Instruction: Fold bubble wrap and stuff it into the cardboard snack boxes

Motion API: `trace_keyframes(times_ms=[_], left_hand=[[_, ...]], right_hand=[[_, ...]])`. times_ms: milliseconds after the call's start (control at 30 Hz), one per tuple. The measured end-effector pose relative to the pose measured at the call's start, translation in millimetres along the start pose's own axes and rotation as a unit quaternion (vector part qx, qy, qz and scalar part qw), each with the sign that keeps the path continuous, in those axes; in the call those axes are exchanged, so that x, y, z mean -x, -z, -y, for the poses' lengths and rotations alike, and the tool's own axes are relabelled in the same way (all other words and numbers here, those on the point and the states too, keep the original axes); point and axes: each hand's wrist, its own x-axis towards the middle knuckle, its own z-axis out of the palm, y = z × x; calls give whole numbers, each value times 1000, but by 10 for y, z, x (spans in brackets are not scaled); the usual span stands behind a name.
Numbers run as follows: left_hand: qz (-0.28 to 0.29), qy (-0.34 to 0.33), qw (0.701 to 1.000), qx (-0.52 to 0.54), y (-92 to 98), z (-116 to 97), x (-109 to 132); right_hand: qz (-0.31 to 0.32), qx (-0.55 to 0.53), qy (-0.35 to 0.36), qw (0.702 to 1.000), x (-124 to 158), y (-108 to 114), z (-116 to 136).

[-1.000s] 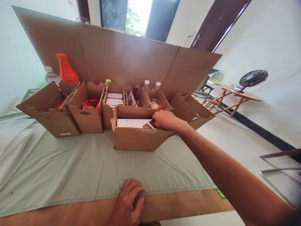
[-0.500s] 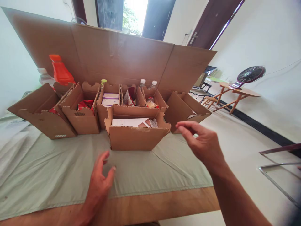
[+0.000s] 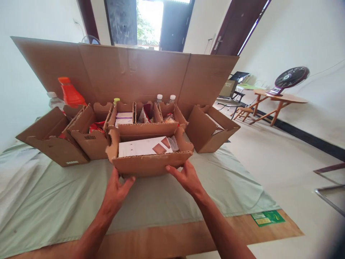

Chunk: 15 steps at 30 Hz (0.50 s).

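The front cardboard box [image 3: 151, 164] is between my two hands and leans slightly toward me. My left hand [image 3: 115, 192] grips its lower left corner, with the fingertips hidden by the box and the thumb along the bottom edge. At the lower right, my right hand [image 3: 188, 178] has its thumb on the front wall and its other fingers round the side. Inside the box lie a flat white carton [image 3: 138, 146] with brown shapes printed on it and a clear plastic wrapping [image 3: 173, 144].
Behind stands a row of cardboard boxes, including one with red packets [image 3: 97, 126] and a right-hand box [image 3: 212, 138]. Bottles, one orange [image 3: 71, 94], stand against a tall cardboard panel [image 3: 132, 72]. A pale green cloth [image 3: 161, 205] covers the wooden table [image 3: 151, 241].
Both hands have come onto the front box, the right one moving left and down from the air beside it. The box has tilted and shifted a little toward me.
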Motion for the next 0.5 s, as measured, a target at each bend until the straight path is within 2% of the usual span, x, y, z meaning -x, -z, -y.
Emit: trace_keyframes(times_ms=[100, 200, 367, 500], left_hand=[[-10, -58, 998, -2, 107, -199, 91], [-15, -62, 998, -3, 147, -275, 164], [6, 14, 999, -28, 118, -108, 371], [20, -9, 999, -36, 64, -80, 427]], right_hand=[[-25, 14, 28, 999, 68, 122, 265], [-42, 12, 46, 998, 131, 162, 390], [10, 9, 7, 1000, 334, 127, 240], [-9, 34, -4, 999, 458, 220, 186]])
